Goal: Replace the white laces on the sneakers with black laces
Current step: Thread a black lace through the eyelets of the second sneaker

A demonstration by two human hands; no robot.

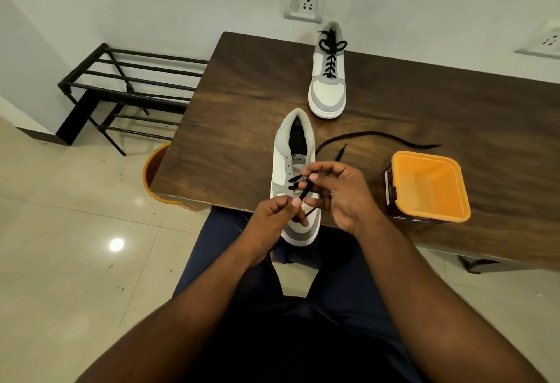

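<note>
At the near edge of the dark wooden counter [230, 116], my left hand [272, 216] and right hand [336, 191] each pinched the black cord lace [306, 190] over the grey-and-white sneaker [292, 170], mid-lacing, so next I judged the tip needed threading through the next free eyelet.

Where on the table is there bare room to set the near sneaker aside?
Bare wood lies left of both sneakers, from the near sneaker to the table edge, and right of the far sneaker, behind the loose lace end. It is crowded at the near edge: both hands, the lace, and the orange container.
</note>
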